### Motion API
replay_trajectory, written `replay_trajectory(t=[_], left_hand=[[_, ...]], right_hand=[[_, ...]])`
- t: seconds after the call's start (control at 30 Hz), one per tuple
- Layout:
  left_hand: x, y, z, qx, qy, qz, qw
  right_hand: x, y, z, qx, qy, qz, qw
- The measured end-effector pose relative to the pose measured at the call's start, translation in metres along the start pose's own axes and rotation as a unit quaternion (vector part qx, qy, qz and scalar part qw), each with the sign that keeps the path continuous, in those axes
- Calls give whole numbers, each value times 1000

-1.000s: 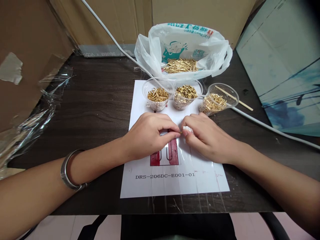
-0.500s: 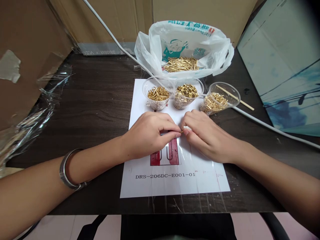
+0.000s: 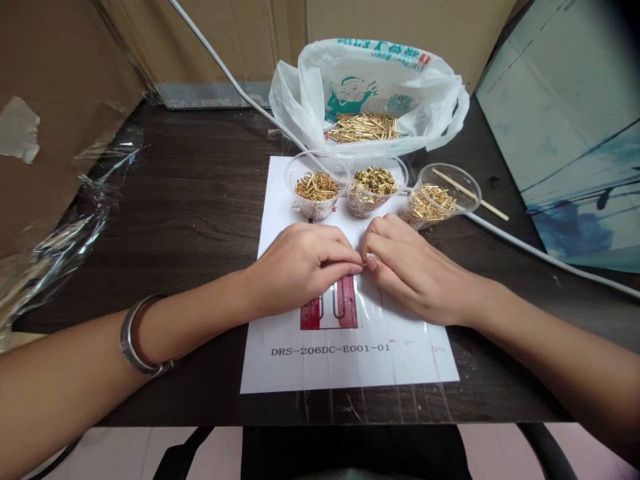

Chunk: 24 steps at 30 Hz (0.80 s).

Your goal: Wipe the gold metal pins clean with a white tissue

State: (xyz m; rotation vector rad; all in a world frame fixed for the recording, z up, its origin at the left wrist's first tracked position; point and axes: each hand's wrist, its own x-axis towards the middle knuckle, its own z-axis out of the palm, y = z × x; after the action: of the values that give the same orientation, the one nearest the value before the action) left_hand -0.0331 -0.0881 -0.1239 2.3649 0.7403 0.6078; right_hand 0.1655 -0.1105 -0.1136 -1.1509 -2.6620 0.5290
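Note:
Over a white printed sheet (image 3: 350, 370), my left hand (image 3: 305, 270) and my right hand (image 3: 417, 273) meet almost tip to tip. The left thumb and forefinger pinch a small brass-coloured pin (image 3: 365, 264), mostly hidden by the fingers. My right hand is closed at the pin's other end, with a bit of white material (image 3: 371, 256) between thumb and forefinger. Just beyond the hands stand a left cup (image 3: 317, 190), a middle cup (image 3: 374, 187) and a tilted right cup (image 3: 435, 200), all clear plastic and holding small brass-coloured pieces.
Behind the cups, an open white plastic bag (image 3: 430, 113) holds long brass-coloured pins (image 3: 365, 127). A white cable (image 3: 550, 259) crosses the dark table (image 3: 190, 187). A wooden stick (image 3: 493, 209) lies by the right cup. Cardboard (image 3: 220, 47) stands behind, clear plastic wrap (image 3: 80, 233) at left.
The white bit at my right fingertips shows less than before. Both hands otherwise keep nearly the same place and grip.

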Motion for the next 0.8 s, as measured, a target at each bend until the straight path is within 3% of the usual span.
replay_trajectory(t=[0.43,0.8], left_hand=[[-1,0,1,-2,4,-7,1000],[0,0,0,0,4,-9,1000]], right_hand=[[1,-4,4,-119,16,-6,993],[4,-3,4,-138,4,-17,990]])
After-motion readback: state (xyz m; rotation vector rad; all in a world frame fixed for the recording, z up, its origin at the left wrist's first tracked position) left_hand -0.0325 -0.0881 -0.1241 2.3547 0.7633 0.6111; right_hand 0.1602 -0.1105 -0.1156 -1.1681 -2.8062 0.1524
